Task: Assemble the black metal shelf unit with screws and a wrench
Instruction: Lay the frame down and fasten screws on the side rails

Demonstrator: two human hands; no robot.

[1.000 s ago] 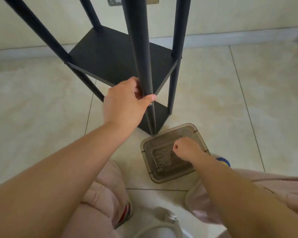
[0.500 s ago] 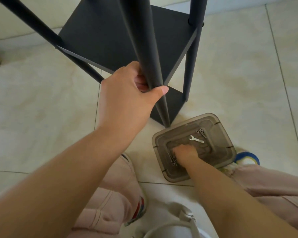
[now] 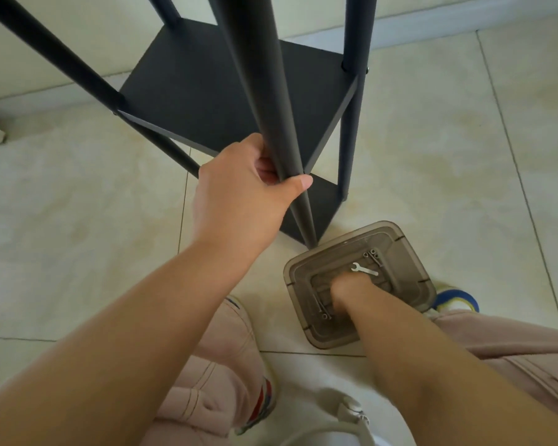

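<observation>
Head view, the only one. We are low beside the black shelf unit, which stands upright on the tiled floor. Our left hand holds the nearest post: thumb across the front, fingers curled round behind it, so the frame is steadied.

Our right hand is down inside the translucent plastic tray, which sits on the floor just beside the foot of that post. The fingers point down and away from the camera and the back of the hand covers them; we cannot tell whether they are spread, pinching, or already holding a screw.

Hardware in the tray: a small silver wrench lies flat just beyond the right hand, on the far side towards the shelf, nearly touching the knuckles. Its long axis runs roughly left to right, open end at the left. A few screws lie past it near the far right corner; more screws lie along the tray's left wall, just left of the wrist.

Judgement: the step is fetching hardware. The right hand is much the nearer; the left is occupied. For the wrench, a short reach forward, fingers closing across the handle. The left-side screws need a sideways shift.
</observation>
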